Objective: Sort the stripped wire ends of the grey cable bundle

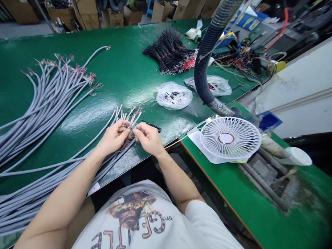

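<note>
My left hand [114,136] and my right hand [148,137] meet over the near edge of the green table [124,76]. Both pinch the stripped end of a grey cable [129,127], where thin coloured wires stick out. More grey cable ends [127,114] fan out just behind my fingers. The cable bundle [44,178] runs from my hands down to the left. A black pen-like tool [152,126] lies on the table just beyond my right hand.
A large fan of grey cables [47,95] covers the left of the table. Black wire bundles [170,52] and two plastic bags [174,95] lie behind. A corrugated hose [205,60] hangs at right above a white fan [230,138]. Cardboard boxes [88,11] stand beyond.
</note>
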Demonstrator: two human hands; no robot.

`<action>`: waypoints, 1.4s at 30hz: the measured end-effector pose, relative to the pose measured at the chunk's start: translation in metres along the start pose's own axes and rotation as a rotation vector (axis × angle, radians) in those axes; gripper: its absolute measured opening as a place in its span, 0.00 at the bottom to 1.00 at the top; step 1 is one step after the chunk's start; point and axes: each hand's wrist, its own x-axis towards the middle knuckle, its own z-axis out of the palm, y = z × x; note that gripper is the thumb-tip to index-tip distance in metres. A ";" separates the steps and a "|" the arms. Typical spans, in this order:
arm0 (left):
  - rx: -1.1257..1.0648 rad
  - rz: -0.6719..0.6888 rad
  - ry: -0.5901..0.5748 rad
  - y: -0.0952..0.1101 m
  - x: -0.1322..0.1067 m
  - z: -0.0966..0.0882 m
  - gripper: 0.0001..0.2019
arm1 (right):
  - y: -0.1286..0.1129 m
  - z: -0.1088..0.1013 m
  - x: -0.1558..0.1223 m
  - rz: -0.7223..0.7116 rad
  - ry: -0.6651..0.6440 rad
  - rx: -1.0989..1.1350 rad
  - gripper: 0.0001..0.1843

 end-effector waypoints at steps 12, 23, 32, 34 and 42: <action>0.188 0.299 0.136 -0.005 0.000 0.010 0.04 | -0.012 -0.013 -0.012 -0.018 -0.028 0.041 0.08; -0.145 0.202 0.191 -0.006 0.001 0.019 0.08 | -0.025 -0.028 -0.010 -0.127 -0.066 -0.372 0.11; -0.493 -0.020 0.108 0.002 0.002 0.015 0.13 | -0.020 -0.024 -0.011 -0.094 -0.044 -0.309 0.17; -0.475 -0.027 0.104 0.002 0.003 0.015 0.14 | -0.019 -0.023 -0.011 -0.075 -0.056 -0.256 0.18; -0.511 -0.030 0.054 0.001 0.002 0.015 0.16 | -0.020 -0.025 -0.012 -0.077 -0.102 -0.214 0.21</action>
